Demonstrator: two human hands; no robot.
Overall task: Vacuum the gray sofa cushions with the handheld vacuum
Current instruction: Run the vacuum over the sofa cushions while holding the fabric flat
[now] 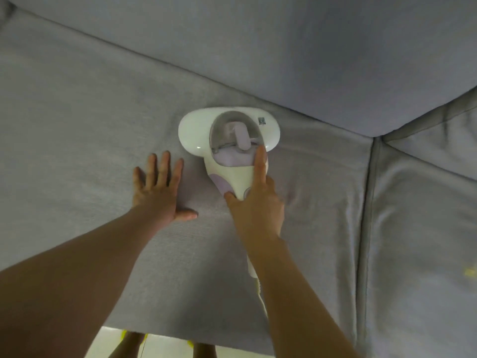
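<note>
A white and lilac handheld vacuum [227,135] lies head-down on the gray seat cushion [77,125], its wide head close to the backrest seam. My right hand [255,200] grips the vacuum's handle, thumb on the left side and index finger stretched forward along the clear dust cup. My left hand [160,187] lies flat on the cushion just left of the vacuum, fingers straight and spread, holding nothing. The vacuum's white cord [260,293] runs back under my right forearm.
The gray back cushion [284,47] rises behind the vacuum. A second seat cushion [418,241] lies to the right past a deep seam [367,202]. The sofa's front edge is at the bottom, with my feet [134,342] on a pale floor below it.
</note>
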